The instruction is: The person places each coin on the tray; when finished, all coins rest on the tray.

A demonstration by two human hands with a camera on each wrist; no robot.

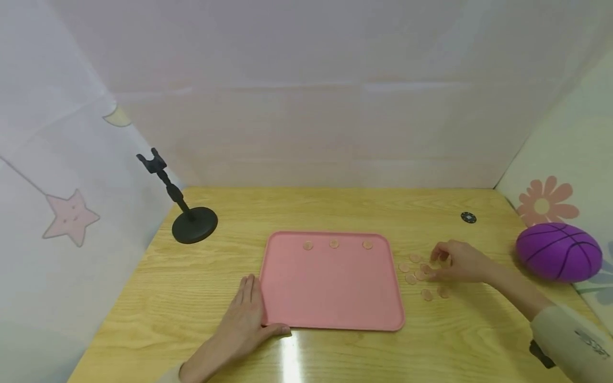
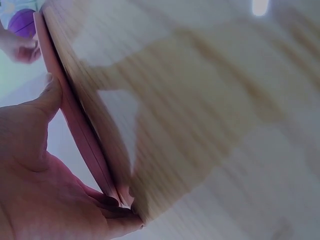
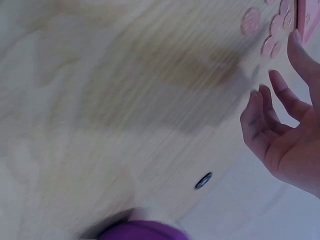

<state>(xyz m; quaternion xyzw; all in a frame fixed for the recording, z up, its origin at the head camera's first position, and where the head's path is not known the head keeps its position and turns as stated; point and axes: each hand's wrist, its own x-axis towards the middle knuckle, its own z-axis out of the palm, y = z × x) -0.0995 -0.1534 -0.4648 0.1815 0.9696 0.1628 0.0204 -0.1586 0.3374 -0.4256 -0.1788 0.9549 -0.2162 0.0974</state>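
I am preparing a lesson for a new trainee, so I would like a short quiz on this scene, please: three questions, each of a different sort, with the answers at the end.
1. How many small round pinkish-tan discs lie on the flat rectangular pink tray?
2. True or false: the person's left hand touches the tray.
3. Which is nearest to the person's right hand?
A) the black stand with a round base
B) the loose discs on the yellowish wood-grain table
C) the purple ball with dark lines

Key: 1. Three. 2. True. 3. B.
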